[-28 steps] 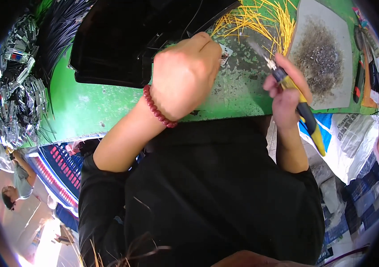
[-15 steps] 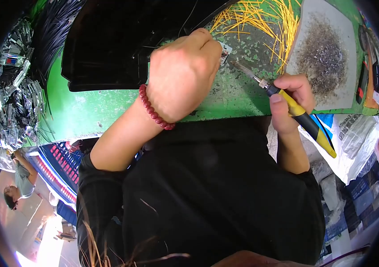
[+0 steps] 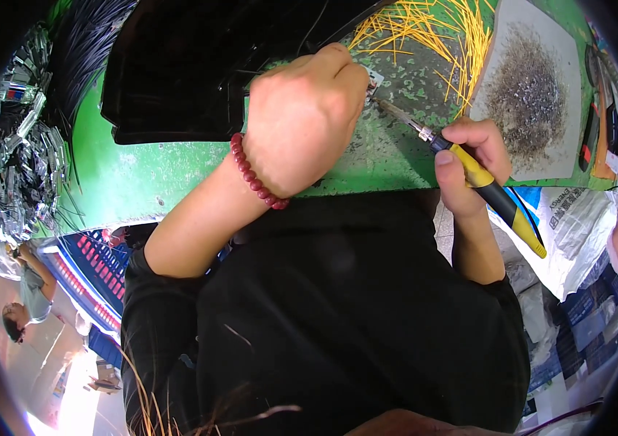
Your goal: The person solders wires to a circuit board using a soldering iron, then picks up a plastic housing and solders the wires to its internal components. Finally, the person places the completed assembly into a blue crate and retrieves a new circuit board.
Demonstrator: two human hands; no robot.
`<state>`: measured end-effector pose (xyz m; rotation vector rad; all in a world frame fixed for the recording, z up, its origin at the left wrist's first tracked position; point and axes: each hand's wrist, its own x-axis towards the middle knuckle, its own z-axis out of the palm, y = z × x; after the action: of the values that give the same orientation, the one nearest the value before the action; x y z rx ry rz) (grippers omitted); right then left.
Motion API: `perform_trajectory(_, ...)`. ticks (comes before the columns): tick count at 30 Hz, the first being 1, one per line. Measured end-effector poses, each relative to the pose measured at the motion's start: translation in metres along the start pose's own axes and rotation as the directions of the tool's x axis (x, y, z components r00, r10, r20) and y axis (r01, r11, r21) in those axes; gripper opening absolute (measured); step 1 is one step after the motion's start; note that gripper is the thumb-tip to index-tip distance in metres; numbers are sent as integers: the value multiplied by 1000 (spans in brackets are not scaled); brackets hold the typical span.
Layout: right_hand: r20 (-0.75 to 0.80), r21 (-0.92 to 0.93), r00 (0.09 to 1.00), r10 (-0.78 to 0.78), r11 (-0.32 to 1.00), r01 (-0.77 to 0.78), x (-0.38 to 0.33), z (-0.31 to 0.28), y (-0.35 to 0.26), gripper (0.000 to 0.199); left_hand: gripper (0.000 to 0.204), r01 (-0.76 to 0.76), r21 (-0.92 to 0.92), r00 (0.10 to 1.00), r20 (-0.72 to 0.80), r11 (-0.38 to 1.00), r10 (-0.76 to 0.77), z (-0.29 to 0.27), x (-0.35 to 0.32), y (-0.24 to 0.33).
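My left hand (image 3: pixel 305 116), with a red bead bracelet (image 3: pixel 254 174) on the wrist, is closed over a small light-coloured part (image 3: pixel 374 78) on the worn green bench (image 3: pixel 156 174). My right hand (image 3: pixel 469 156) grips a soldering iron (image 3: pixel 480 182) with a yellow and black handle. Its metal tip (image 3: pixel 389 109) points up-left and meets the small part just under my left fingers. What my left fingers pinch is mostly hidden by the hand.
Several thin yellow wire pieces (image 3: pixel 425 29) lie scattered behind the hands. A grey board heaped with metal scraps (image 3: pixel 530 94) sits at right. A black tray (image 3: pixel 178 73) stands at back left, shiny parts (image 3: pixel 18 160) piled far left. Another person (image 3: pixel 22 305) shows at lower left.
My right hand has moved the soldering iron left and down, bringing its tip from near the yellow wires to the small part under my left hand. My left hand stayed put.
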<state>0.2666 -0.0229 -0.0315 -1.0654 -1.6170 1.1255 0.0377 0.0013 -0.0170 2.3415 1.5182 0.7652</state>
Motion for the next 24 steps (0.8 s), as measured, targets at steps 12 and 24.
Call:
perform_trajectory(12,-108,119,994,-2,993,15,-7,-2,10,21,6,-1,-4,1000,-19,1000,0,0,-1,0)
perform_trajectory(24,-106,113,994,31,993,-19,-6,-1,8,23,8,-12,39,999,-49,999,14,4,1,1)
